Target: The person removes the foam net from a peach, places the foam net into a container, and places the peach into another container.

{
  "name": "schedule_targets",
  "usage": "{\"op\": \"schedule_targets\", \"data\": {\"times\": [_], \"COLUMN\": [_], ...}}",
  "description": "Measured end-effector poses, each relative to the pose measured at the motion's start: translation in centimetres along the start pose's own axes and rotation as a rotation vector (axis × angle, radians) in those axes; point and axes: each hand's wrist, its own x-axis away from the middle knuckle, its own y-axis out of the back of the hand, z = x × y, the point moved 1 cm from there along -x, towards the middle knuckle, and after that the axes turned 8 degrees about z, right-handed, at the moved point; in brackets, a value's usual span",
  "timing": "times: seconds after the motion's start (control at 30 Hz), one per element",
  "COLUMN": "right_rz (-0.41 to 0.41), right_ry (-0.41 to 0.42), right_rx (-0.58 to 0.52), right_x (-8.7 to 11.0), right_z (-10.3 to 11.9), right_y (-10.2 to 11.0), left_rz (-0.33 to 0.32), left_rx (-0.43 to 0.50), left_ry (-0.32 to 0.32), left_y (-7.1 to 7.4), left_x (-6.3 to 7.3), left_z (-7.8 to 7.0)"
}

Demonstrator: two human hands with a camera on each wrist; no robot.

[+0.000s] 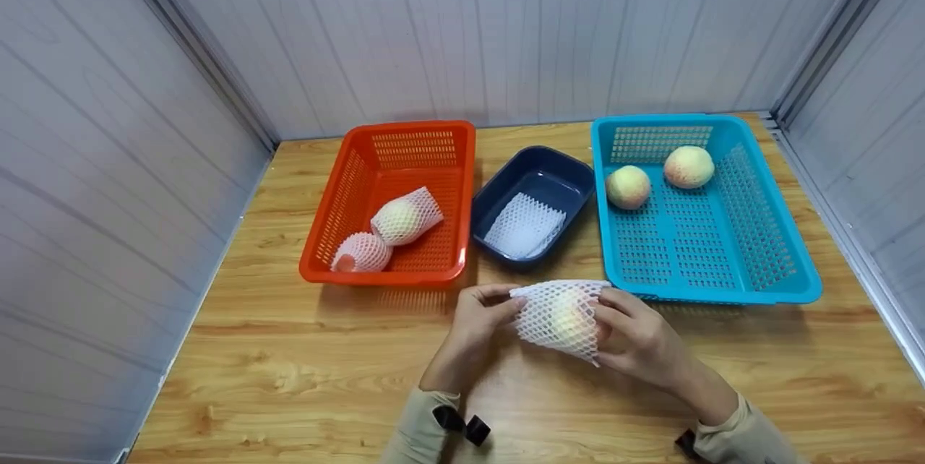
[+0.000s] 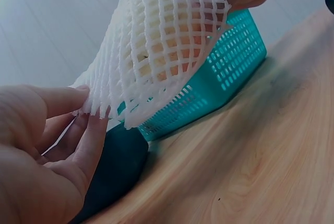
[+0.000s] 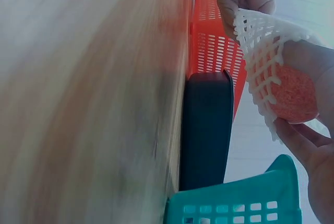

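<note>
A peach (image 3: 295,96) sits inside a white foam net sleeve (image 1: 553,319), held up above the table between both hands. My left hand (image 1: 477,323) pinches the sleeve's left end between thumb and fingers. On the other side my right hand (image 1: 647,341) grips the peach at the sleeve's right opening, its fingertips partly within the net. The peach's reddish end shows bare in the right wrist view; the net covers the rest. In the left wrist view the left fingers (image 2: 94,143) hold the net's edge, and the peach shows through the mesh.
An orange basket (image 1: 462,233) at left holds two netted peaches (image 1: 406,220). In the middle, a dark blue tray (image 1: 556,160) contains flat foam nets (image 1: 525,224). A light blue basket (image 1: 773,233) at right holds two bare peaches (image 1: 689,167). Panel walls (image 1: 433,30) enclose the wooden table (image 1: 289,348).
</note>
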Motion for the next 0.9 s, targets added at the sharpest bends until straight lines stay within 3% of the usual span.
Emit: {"op": "schedule_targets", "data": {"times": [0.33,0.9], "right_rz": [-0.024,-0.016], "right_ry": [-0.043,-0.069], "right_rx": [-0.069,-0.085], "right_x": [0.5,1.1], "right_z": [0.4,0.6], "right_y": [1.2,3.0], "left_rz": [-0.007,-0.052], "left_rx": [0.008,-0.016], "left_ry": [0.013,-0.007], "left_y": [0.1,1.0], "left_x": [-0.1,-0.4], "left_z": [0.0,0.0]}}
